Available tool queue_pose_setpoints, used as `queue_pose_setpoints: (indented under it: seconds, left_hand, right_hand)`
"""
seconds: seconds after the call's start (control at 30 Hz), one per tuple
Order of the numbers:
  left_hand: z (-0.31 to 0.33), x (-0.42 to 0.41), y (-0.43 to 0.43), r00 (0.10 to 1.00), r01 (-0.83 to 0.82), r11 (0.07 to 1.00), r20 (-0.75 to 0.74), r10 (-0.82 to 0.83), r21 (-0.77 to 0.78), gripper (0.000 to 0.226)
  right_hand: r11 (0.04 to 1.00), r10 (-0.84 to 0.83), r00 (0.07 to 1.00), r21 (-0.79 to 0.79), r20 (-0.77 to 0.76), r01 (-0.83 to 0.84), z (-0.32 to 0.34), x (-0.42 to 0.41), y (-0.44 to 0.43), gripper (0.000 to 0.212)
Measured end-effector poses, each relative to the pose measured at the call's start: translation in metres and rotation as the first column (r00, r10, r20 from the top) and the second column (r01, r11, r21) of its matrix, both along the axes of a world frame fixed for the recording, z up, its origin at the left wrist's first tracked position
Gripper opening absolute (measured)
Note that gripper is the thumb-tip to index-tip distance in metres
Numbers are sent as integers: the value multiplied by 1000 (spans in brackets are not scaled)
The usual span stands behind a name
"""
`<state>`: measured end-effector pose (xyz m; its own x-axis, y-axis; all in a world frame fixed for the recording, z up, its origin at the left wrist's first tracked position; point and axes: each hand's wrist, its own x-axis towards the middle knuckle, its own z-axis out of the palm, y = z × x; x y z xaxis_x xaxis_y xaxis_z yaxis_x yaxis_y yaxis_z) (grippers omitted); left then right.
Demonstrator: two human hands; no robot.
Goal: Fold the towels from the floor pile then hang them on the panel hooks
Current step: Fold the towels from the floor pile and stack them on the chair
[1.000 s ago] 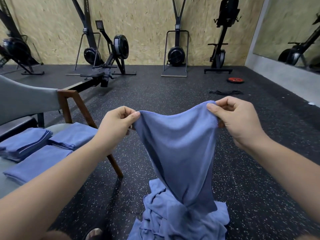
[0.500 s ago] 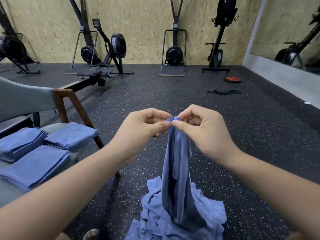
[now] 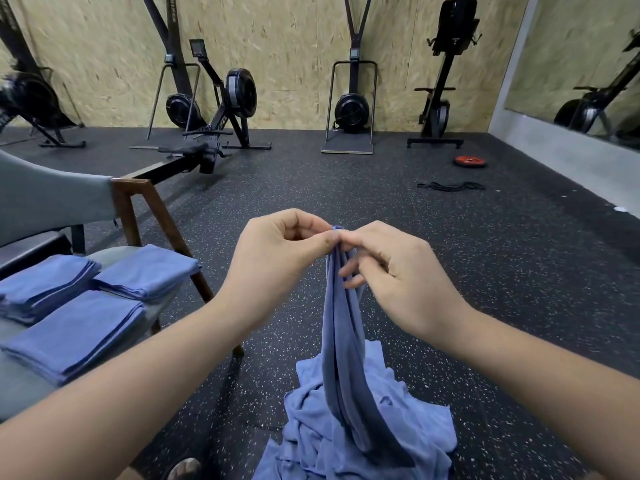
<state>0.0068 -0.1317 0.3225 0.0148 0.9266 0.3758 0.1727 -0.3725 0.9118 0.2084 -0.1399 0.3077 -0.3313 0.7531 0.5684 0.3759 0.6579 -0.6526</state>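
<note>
A blue towel [image 3: 341, 341] hangs folded lengthwise in front of me, its lower end trailing onto the floor pile of blue towels [image 3: 367, 431]. My left hand [image 3: 277, 258] pinches the towel's top corners between thumb and forefinger. Right beside it, my right hand [image 3: 391, 271] touches the same top edge with its thumb, and its fingers curl around the hanging cloth just below. Three stacks of folded blue towels [image 3: 86, 299] lie on the chair seat at the left. No panel hooks are in view.
A grey chair with wooden legs [image 3: 145, 216] stands at the left. Rowing machines [image 3: 221, 109] and ski trainers [image 3: 353, 109] line the far chipboard wall. A red weight plate [image 3: 470, 161] and a black band [image 3: 450, 186] lie on the rubber floor. My foot [image 3: 185, 470] shows at the bottom.
One second ago my hands held the towel spread wide by two corners. They came together, folding it in half. Since then my right hand's fingers have slid slightly down the cloth.
</note>
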Motion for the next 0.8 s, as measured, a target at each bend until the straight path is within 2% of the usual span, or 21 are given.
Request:
queue_pose_setpoints:
  seconds: [0.17, 0.23, 0.3, 0.4, 0.47, 0.7, 0.8]
  left_hand:
    - [0, -1, -1, 997, -27, 999, -68, 29, 23, 16]
    - [-2, -2, 0, 992, -46, 998, -115, 50, 40, 16]
    - [-5, -3, 3, 983, -73, 996, -164, 81, 51, 14]
    - [-2, -3, 4, 978, -86, 995, -187, 94, 54, 14]
    - [1, -4, 3, 981, -73, 996, -174, 81, 51, 14]
    - [7, -9, -1, 970, -24, 998, -242, 38, 62, 18]
    - [10, -15, 1, 968, -43, 995, -243, 63, 88, 13]
  right_hand:
    - [997, 57, 998, -53, -32, -58, -4, 1, 0, 49]
    - [996, 72, 997, -46, 2, -71, -4, 3, 1, 46]
    - [1000, 22, 997, 20, 80, -24, -4, 3, 1, 42]
    - [986, -146, 982, 99, 117, 135, -1, 8, 5, 33]
    - [980, -198, 966, 43, 167, 194, 0, 14, 9, 34]
    - [985, -74, 929, -119, 364, 125, -13, 23, 22, 14]
    - [977, -78, 884, -143, 461, 160, -17, 33, 30, 28]
